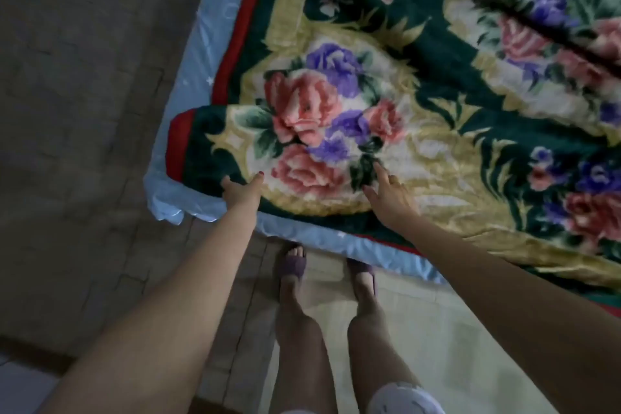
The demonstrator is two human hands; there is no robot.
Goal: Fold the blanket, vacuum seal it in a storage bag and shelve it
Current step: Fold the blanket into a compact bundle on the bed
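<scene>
Because a wide, flat, soft surface is needed for folding, the bed (188, 212) has been used as the work surface, and its pale blue sheet shows only as a strip along the near edge and at the corner. The blanket (437, 94), a thick plush one with roses on dark green and a red binding, is spread across almost all of it, rumpled into long ridges toward the far right, so the folding is judged to be barely begun. One corner is already turned back on itself near the bed's corner, where a rounded fold with a red edge lies on top of the layer below; this is probably kept there so that edges can be matched. The floor (67, 111) beside the bed is tiled and dim, and the person's feet in slippers (294, 262) are planted close to the bed's edge, which lets both arms be stretched over it. The right hand (389, 197) is laid open on the pile, fingers spread, seemingly to smooth or steady it. The left hand (240, 190) is also open, its straight fingers resting on the folded corner; nothing is gripped.
</scene>
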